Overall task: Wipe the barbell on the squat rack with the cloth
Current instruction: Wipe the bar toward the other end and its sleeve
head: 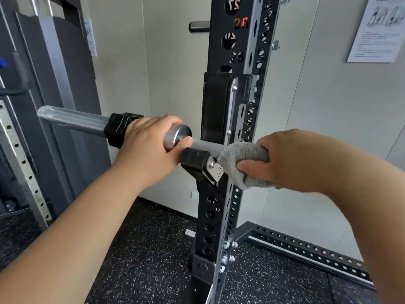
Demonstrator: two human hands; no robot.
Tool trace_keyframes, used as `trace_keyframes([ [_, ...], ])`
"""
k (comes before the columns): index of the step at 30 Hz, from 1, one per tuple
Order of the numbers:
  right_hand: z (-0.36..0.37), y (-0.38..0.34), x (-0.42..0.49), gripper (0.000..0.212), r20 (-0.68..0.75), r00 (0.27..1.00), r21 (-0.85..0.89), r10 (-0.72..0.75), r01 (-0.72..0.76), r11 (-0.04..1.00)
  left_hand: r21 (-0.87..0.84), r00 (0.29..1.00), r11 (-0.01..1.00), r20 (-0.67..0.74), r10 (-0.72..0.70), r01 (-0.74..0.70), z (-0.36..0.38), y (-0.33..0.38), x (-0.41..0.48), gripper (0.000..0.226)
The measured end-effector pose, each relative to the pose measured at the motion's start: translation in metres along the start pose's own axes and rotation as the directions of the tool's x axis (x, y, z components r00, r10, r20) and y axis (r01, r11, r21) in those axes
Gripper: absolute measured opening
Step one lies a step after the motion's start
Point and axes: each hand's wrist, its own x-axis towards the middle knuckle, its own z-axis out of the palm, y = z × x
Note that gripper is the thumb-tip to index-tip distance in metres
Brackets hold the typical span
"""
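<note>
My right hand (291,161) and the cloth (236,163) covered the barbell (74,120) shaft there, and my left hand (142,148) hid a stretch of the sleeve. The poster (377,29) ran off the top-right edge, print too small to read. The squat rack (219,205) was cut off top and bottom.

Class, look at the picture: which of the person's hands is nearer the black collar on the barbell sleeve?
Left. The left hand grips the sleeve right beside the collar. The right hand holds the cloth round the shaft, on the far side of the J-hook.
</note>
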Motion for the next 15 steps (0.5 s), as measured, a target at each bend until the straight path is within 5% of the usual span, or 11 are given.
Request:
trace_keyframes([
  [4, -0.007, -0.006, 0.01, 0.057, 0.094, 0.995, -0.011, -0.021, 0.022, 1.0, 0.003, 1.0, 1.0, -0.001, 0.001, -0.001, 0.002, 0.001, 0.001, 0.045],
  [9, 0.023, -0.018, -0.014, 0.052, -0.282, 0.959, -0.321, 0.008, -0.102, 0.941, -0.002, 1.0, 1.0, 0.003, -0.014, 0.014, 0.0, 0.002, 0.002, 0.041],
  [15, 0.05, -0.015, -0.021, 0.043, -0.472, 0.881, -0.28, -0.04, -0.107, 0.954, -0.001, 1.0, 1.0, 0.017, -0.023, 0.023, 0.0, 0.001, 0.005, 0.042],
])
